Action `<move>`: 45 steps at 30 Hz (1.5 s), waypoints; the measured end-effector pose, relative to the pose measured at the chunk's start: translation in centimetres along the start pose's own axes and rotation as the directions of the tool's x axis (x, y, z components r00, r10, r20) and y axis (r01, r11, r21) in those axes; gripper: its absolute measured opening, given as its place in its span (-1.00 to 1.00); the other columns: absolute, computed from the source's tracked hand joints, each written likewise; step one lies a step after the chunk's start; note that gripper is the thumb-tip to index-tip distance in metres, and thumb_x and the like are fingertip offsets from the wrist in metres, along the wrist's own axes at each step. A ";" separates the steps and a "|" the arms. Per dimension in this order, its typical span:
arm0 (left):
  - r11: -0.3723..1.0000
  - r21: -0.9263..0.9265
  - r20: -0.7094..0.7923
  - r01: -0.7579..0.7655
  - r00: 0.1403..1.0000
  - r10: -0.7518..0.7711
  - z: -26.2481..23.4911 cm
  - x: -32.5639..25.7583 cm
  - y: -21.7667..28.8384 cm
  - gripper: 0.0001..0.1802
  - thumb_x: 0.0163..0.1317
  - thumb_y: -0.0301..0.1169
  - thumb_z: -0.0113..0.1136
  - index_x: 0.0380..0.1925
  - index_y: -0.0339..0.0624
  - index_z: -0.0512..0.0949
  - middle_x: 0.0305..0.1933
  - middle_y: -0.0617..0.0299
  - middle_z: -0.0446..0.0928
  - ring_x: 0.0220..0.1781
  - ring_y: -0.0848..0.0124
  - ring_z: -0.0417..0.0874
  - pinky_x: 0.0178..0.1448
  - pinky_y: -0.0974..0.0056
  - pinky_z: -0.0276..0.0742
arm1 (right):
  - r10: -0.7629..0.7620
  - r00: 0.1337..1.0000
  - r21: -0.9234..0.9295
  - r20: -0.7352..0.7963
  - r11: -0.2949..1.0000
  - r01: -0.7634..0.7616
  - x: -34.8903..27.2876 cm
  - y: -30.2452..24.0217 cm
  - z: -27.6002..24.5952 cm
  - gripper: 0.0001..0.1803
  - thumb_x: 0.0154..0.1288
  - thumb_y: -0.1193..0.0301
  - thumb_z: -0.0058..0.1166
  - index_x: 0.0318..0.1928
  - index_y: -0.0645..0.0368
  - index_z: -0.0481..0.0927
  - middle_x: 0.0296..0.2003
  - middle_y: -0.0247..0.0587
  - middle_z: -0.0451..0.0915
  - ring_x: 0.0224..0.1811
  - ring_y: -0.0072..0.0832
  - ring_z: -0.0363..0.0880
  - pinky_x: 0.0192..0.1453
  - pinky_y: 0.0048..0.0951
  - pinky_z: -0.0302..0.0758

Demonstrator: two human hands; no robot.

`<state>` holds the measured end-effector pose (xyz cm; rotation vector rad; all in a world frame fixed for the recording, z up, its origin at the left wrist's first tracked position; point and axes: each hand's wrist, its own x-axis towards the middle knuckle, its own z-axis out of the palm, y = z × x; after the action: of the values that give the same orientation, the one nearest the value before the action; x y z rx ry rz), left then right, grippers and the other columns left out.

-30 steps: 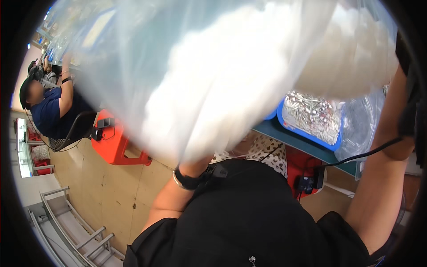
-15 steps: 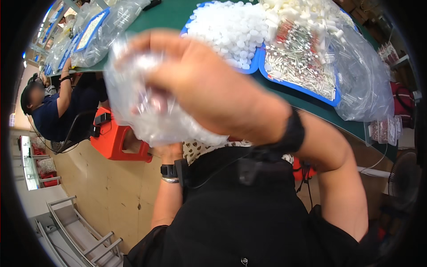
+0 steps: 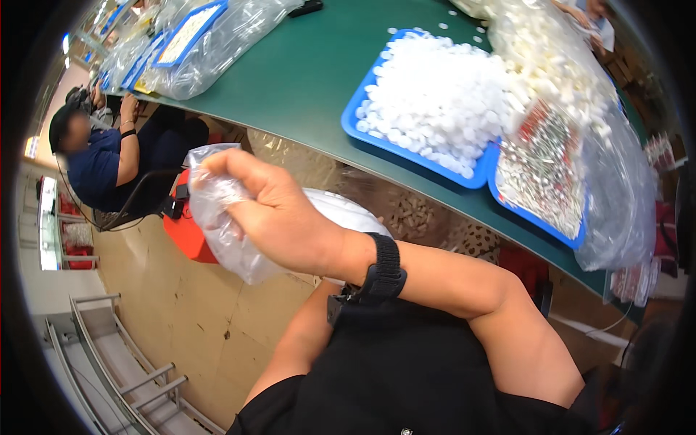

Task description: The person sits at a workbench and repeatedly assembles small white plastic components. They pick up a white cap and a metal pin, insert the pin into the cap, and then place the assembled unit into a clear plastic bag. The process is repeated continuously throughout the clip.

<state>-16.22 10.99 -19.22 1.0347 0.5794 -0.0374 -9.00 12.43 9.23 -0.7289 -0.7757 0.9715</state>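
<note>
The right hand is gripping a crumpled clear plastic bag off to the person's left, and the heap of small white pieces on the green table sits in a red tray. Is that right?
Not quite. The head view shows the heap of small white pieces in a blue tray, not a red one. The rest holds: the right hand grips the crumpled clear plastic bag off to the person's left, and the table is green.

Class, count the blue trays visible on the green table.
3: one heaped with white pieces, one of silvery parts beside it, one bagged far left. More may be hidden.

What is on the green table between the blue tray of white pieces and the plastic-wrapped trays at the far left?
In the head view, only bare green table lies between the blue tray and the plastic-wrapped trays.
</note>
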 end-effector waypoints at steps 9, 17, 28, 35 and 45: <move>0.826 0.549 0.301 -0.131 0.952 -0.049 -2.2 3.4 -2.5 -0.51 0.27 -0.10 0.15 0.06 -0.22 0.53 0.15 0.01 0.56 0.14 0.14 0.57 0.27 0.14 0.43 | -0.179 0.984 -0.609 0.008 0.779 0.147 0.9 6.7 -6.5 -0.56 -0.03 0.76 -0.20 -0.12 0.21 0.55 -0.22 -0.06 0.57 -0.15 -0.13 0.56 0.00 -0.35 0.48; 0.732 0.679 0.336 -0.064 0.913 -0.232 -1.4 3.4 -0.4 -0.71 0.21 -0.27 0.15 -0.15 -0.18 0.65 -0.09 -0.06 0.67 -0.03 0.05 0.66 0.10 0.12 0.52 | 0.128 0.838 -0.713 -0.530 0.466 -0.523 -3.0 19.7 -21.3 -0.74 0.21 0.64 -0.18 -0.23 0.18 0.60 -0.32 -0.12 0.61 -0.20 -0.39 0.56 -0.04 -0.41 0.46; 0.800 0.577 0.363 -0.162 0.929 -0.074 -1.9 5.6 -3.0 -0.82 0.19 -0.59 0.00 -0.28 -0.33 0.59 -0.20 0.02 0.57 -0.13 0.14 0.62 0.01 0.19 0.50 | 0.041 0.827 -0.827 -0.560 0.037 -0.561 -3.7 21.8 -28.6 -0.81 0.37 0.38 -0.03 -0.22 0.20 0.59 -0.28 -0.07 0.62 -0.22 -0.22 0.56 -0.09 -0.27 0.47; 0.799 0.565 0.379 -0.203 0.925 -0.033 -0.8 6.5 -2.4 -0.78 0.11 -0.61 0.05 -0.26 -0.29 0.61 -0.16 0.03 0.56 -0.07 0.08 0.59 0.05 0.16 0.48 | 0.033 0.831 -0.829 -0.555 -0.109 -0.549 -3.1 20.1 -28.6 -0.79 0.37 0.34 -0.02 -0.17 0.22 0.58 -0.24 -0.02 0.62 -0.20 -0.17 0.57 -0.07 -0.25 0.48; 0.886 0.439 0.313 -0.150 0.950 0.006 -1.4 7.1 -2.3 -0.80 0.29 -0.36 0.18 -0.33 -0.32 0.60 -0.20 0.07 0.50 -0.15 0.17 0.57 0.00 0.20 0.47 | 0.052 0.838 -0.831 -0.543 -0.178 -0.527 -2.5 19.3 -28.0 -0.73 0.37 0.29 0.01 -0.10 0.23 0.57 -0.19 0.05 0.61 -0.16 -0.10 0.58 -0.05 -0.22 0.49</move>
<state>-11.48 12.67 -24.90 1.4821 0.2448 -0.2698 5.05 12.33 -21.81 -2.5814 -0.9789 0.3895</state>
